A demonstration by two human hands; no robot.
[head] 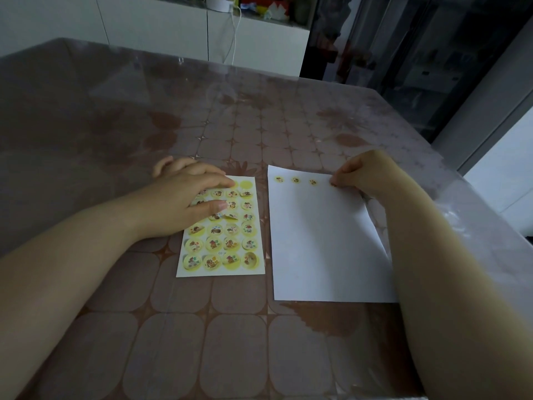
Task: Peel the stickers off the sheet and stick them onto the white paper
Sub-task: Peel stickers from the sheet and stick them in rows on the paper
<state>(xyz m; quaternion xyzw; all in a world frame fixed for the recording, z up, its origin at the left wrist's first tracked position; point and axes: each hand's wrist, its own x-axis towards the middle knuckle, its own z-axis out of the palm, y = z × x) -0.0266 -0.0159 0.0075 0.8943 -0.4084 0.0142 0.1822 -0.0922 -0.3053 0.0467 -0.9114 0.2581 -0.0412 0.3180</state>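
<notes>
Sheet (222,243) and white paper (323,241) lie lengthwise away; right hand (360,174) pinches sticker (333,184).

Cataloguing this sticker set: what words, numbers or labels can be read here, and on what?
"-03": tiny print low on the sheet; the character before it is blurred.
Stickers on the paper: too small to read.
Nothing else is readable.

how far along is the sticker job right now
Done: three small round stickers sit in a row atop the white paper sheet. In hand: the right hand touches that row's end with curled fingertips, perhaps placing a fourth. To do: the left hand presses the yellow sticker sheet, mostly full.
</notes>
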